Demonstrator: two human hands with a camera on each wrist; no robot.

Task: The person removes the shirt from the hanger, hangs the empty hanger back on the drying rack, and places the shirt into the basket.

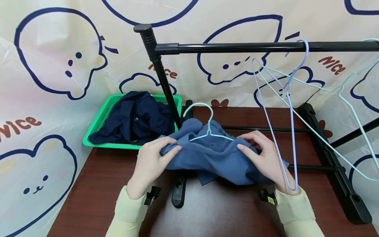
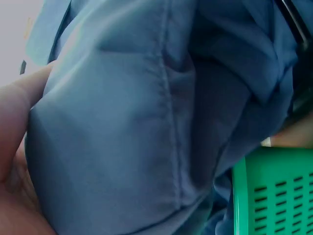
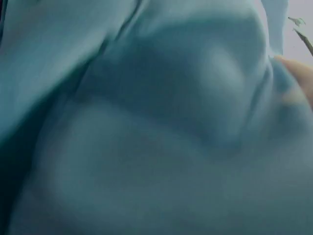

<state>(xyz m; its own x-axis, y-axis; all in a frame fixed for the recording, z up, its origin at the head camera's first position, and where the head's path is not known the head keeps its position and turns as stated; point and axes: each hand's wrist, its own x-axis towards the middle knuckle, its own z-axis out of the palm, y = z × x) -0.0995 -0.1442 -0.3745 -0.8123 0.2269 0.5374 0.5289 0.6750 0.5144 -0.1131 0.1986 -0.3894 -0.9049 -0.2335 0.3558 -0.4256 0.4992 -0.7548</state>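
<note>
A blue collared shirt is held up in front of me, its lower part bunched below the hands. Inside its neck sits a mint-green hanger, hook upward, with the arms running into the shoulders. My left hand pinches the left shoulder between thumb and fingers. On the other side my right hand pinches the right shoulder the same way. Folds of the shirt fill the left wrist view beside the thumb. Blurred cloth covers most of the right wrist view.
A green basket with dark navy clothing stands at the back left. Over the table rises a black rack. A lavender hanger and a mint hanger hang from its bar, the lavender one overlapping my right wrist.
</note>
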